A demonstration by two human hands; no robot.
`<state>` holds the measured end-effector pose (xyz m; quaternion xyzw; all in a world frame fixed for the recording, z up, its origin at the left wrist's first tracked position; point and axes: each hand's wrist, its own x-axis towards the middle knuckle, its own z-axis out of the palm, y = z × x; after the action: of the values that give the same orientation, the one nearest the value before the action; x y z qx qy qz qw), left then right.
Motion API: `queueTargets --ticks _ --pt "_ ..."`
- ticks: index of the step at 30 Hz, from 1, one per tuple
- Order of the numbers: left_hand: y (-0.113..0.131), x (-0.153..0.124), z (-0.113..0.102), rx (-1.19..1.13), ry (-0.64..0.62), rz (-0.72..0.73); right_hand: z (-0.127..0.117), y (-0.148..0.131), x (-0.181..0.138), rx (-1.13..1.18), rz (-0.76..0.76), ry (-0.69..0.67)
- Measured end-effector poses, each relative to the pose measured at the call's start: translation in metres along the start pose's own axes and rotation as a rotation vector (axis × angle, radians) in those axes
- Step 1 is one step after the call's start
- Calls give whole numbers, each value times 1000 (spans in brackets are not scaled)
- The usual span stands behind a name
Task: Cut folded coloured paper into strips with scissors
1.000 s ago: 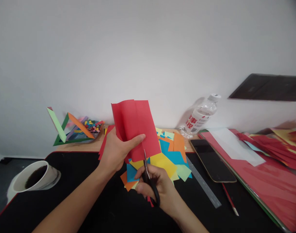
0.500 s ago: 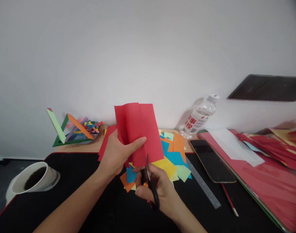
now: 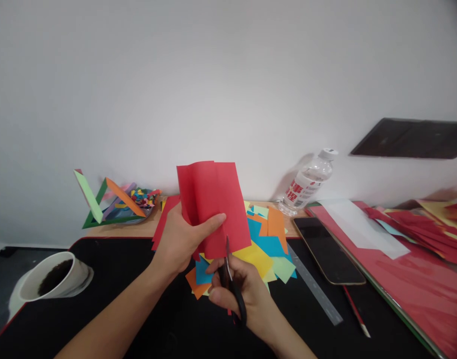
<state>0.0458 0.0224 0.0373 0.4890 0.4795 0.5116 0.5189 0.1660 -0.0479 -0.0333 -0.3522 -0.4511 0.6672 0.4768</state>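
Note:
My left hand [image 3: 181,237] grips a folded sheet of red paper [image 3: 217,194] upright, its thumb pressed across the front face. The fold curls on the left side of the sheet. In my right hand [image 3: 247,289] is a pair of scissors [image 3: 236,296] with black handles, fingers wrapped in the loops. The scissors point upward, and a blade lies over the bottom edge of the red paper, just below my left thumb. Behind and beneath both hands lies a pile of coloured paper pieces [image 3: 264,257] in yellow, blue, orange and pale green.
On the left stand a paper cup [image 3: 60,279] of dark liquid and a dish of paper scraps [image 3: 144,199] beside folded paper strips [image 3: 125,197]. Rightward are a tilted water bottle [image 3: 309,182], a clear ruler [image 3: 316,286], a phone [image 3: 328,249], a brush-like stick [image 3: 355,311] and red sheets [image 3: 411,279].
The whole view has shifted slightly, with things sitting a little lower. Both hands keep their hold, and the scissors stay at the paper's bottom edge with hardly any movement.

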Motion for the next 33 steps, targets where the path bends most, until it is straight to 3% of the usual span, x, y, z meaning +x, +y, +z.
queueTargets --ticks 33 --pt "1 -1 0 -85 -18 -23 3 2 2 3 34 54"
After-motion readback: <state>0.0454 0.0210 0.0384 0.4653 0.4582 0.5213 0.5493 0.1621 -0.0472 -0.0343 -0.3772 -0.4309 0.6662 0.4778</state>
